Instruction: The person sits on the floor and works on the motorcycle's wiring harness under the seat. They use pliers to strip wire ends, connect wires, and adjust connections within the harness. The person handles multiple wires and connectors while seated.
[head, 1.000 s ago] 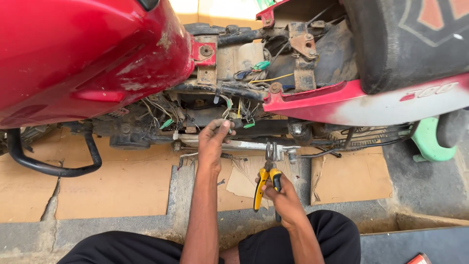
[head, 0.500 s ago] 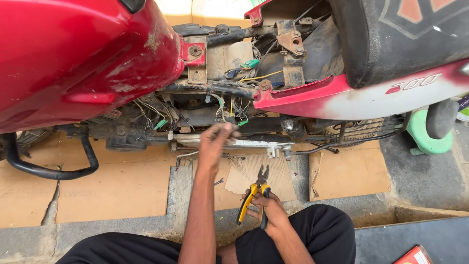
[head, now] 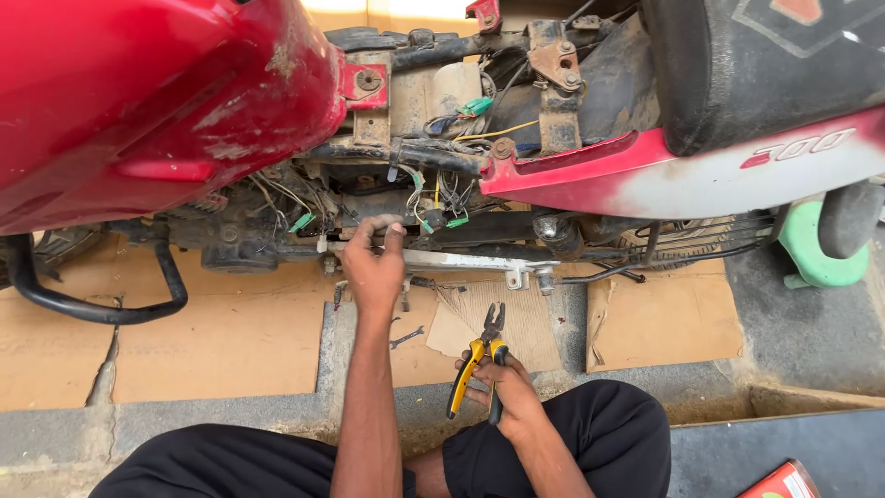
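A red motorcycle (head: 157, 101) stands in front of me with its side panels off, its frame and wiring (head: 433, 189) bare. My left hand (head: 373, 263) reaches up under the red tank, fingers curled on a dark part of the frame just below the wire bundle. My right hand (head: 502, 387) sits low near my knees and grips a pair of pliers (head: 479, 355) with yellow and black handles, jaws pointing up toward the bike. The pliers touch nothing on the motorcycle.
Flattened cardboard (head: 230, 346) lies under the bike on a paved floor. A small spanner (head: 406, 338) lies on it near my left forearm. A black crash bar (head: 83, 304) juts out at left; a green stand (head: 811, 254) and black seat (head: 765, 55) are at right.
My right hand has pulled the pliers down and back from the silver frame rail toward my lap. My left hand has stayed at the wiring, shifting slightly lower on the frame.
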